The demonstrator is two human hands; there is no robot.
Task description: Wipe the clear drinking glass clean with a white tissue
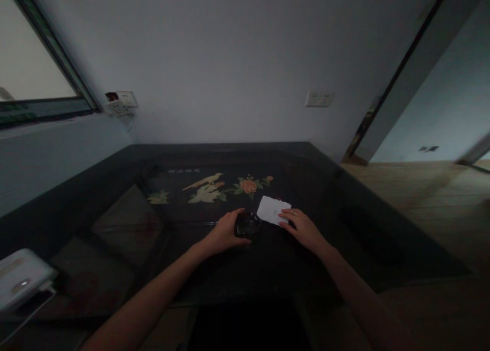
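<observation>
A small dark glass dish [248, 225] sits on the dark glossy table [237, 269], near its front middle. My left hand [228, 232] grips the dish from the left, thumb at the near side and fingers at the far side. Just right of the dish lies a white folded cloth or paper [270, 209]. The fingers of my right hand [299, 227] are on its right edge, pinching it. Beyond both hands, a picture of birds and flowers [248, 186] decorates the tabletop.
At the left front edge stands a white device [25, 279] with a cable. A long dark object [371, 233] lies on the right of the table. Behind the table rises a wall with sockets [319, 99]; a window [34, 50] is at upper left.
</observation>
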